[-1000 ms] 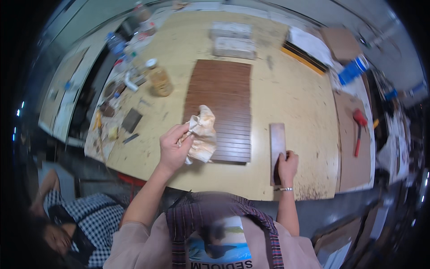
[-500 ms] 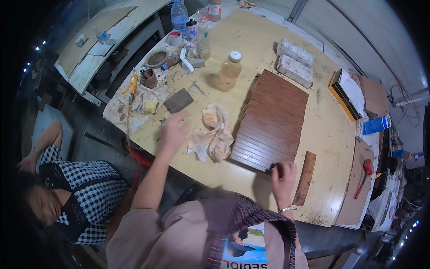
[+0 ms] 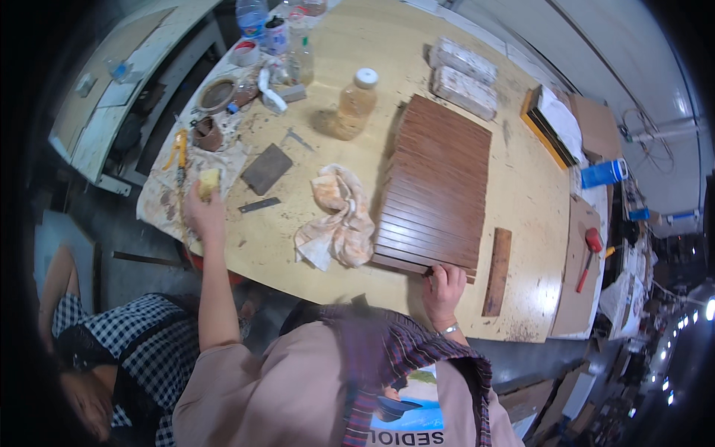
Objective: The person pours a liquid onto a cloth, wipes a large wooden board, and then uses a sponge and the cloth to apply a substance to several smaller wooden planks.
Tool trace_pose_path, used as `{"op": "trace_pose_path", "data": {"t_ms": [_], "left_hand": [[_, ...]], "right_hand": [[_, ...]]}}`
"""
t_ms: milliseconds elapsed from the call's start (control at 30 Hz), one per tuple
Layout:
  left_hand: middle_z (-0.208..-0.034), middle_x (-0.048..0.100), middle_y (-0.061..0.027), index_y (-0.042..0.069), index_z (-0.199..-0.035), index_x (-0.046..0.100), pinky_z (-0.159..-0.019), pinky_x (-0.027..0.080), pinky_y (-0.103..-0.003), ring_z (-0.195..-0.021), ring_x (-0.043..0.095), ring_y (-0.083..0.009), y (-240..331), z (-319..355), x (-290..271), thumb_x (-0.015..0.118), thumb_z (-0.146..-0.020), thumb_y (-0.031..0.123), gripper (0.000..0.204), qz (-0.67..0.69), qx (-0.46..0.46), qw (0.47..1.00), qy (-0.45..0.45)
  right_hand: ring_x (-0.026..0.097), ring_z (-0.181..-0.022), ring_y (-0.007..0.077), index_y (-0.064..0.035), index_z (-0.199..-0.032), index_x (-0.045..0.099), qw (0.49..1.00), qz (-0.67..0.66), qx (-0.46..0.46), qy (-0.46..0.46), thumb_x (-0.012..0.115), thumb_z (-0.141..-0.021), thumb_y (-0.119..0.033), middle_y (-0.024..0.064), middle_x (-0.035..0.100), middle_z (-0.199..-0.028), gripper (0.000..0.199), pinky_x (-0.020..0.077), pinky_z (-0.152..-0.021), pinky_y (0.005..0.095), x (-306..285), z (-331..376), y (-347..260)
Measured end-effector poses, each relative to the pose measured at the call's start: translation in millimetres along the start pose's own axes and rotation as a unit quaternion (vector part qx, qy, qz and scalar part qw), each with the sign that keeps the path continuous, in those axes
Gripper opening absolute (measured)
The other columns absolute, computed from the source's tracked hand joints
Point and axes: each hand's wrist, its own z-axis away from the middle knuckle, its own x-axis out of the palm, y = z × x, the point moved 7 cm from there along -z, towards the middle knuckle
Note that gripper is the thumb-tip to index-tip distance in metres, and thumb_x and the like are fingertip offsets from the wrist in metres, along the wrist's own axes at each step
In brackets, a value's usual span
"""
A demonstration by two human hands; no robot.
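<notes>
My left hand [image 3: 203, 214] reaches to the left side of the table, its fingers closed around a yellow sponge [image 3: 211, 179] on a stained cloth [image 3: 159, 195]. My right hand [image 3: 445, 290] is at the near edge of a brown wooden panel [image 3: 436, 182] made of narrow slats. Its fingers are curled on a small dark thing against that edge, too hidden to name. Between my hands lies a crumpled, stained white rag [image 3: 339, 227]. A dark flat block [image 3: 267, 169] and a short dark strip [image 3: 260, 205] lie right of the sponge.
A jar of amber liquid [image 3: 357, 106] stands behind the rag. At far left are a yellow-handled tool [image 3: 179, 154], a brown pot [image 3: 208, 134] and bottles. Two wrapped blocks [image 3: 463, 89] lie at the back, a wooden strip [image 3: 497, 272] at right. Another person [image 3: 141, 335] is at lower left.
My left hand has moved left from near the dark flat block to the sponge and closed on it. My right hand remains at the panel's near edge. The whole view has shifted.
</notes>
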Motion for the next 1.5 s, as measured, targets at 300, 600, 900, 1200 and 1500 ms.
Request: {"op": "trace_pose_path", "data": {"t_ms": [300, 600, 900, 1200, 1500], "left_hand": [[-0.125, 0.058, -0.0145, 0.002, -0.136, 0.044, -0.098, 0.047, -0.045, -0.113, 0.057, -0.0273, 139, 72, 8, 0.051, -0.097, 0.014, 0.041, 0.713, -0.187, 0.587, -0.334], [-0.131, 0.053, -0.0178, 0.004, -0.142, 0.037, -0.102, 0.048, -0.045, -0.117, 0.055, -0.0297, 217, 175, 69, 0.050, -0.091, 0.005, 0.052, 0.685, -0.389, 0.443, -0.428], [-0.121, 0.056, -0.0095, 0.002, -0.134, 0.053, -0.097, 0.046, -0.031, -0.112, 0.056, -0.0187, 311, 158, -44, 0.059, -0.078, -0.008, 0.058, 0.541, 0.145, 0.680, -0.472], [-0.097, 0.056, -0.0116, 0.009, -0.122, 0.064, -0.079, 0.050, -0.038, -0.091, 0.058, -0.0278, 357, 219, -98, 0.067, -0.066, -0.001, 0.056, 0.385, 0.447, 0.718, -0.369], [-0.101, 0.056, -0.0129, 0.006, -0.116, 0.064, -0.075, 0.050, -0.038, -0.085, 0.058, -0.0279, 331, 226, -76, 0.069, -0.065, -0.001, 0.052, 0.409, 0.348, 0.775, -0.333]], "right_hand": [[0.056, -0.074, 0.0326, -0.0039, -0.093, 0.057, 0.990, -0.097, -0.003, -0.104, 0.062, -0.066, 0.006, 0.0125, 0.057, -0.085, 0.029, 0.0457, -0.062, 0.0403, -17, -7, -4], [0.039, -0.069, 0.0040, -0.0070, -0.094, 0.048, 0.774, -0.496, 0.375, -0.116, 0.066, -0.088, -0.001, -0.0073, 0.040, -0.075, 0.020, 0.0354, -0.065, 0.0211, -56, -37, 35], [0.062, -0.092, 0.0114, 0.0030, -0.123, 0.049, 0.654, -0.670, 0.324, -0.140, 0.056, -0.094, 0.001, 0.0087, 0.068, -0.102, 0.030, 0.0492, -0.084, 0.0262, -34, -96, -3], [0.061, -0.094, 0.0105, 0.0018, -0.119, 0.047, 0.796, -0.533, 0.286, -0.017, 0.059, -0.093, -0.002, 0.0088, 0.066, -0.104, 0.028, 0.0487, -0.084, 0.0257, -52, -121, 14], [0.061, -0.094, 0.0126, 0.0024, -0.117, 0.043, 0.723, -0.598, 0.313, 0.148, 0.057, -0.095, 0.000, 0.0124, 0.064, -0.106, 0.027, 0.0486, -0.083, 0.0262, -59, -119, 41]]}}
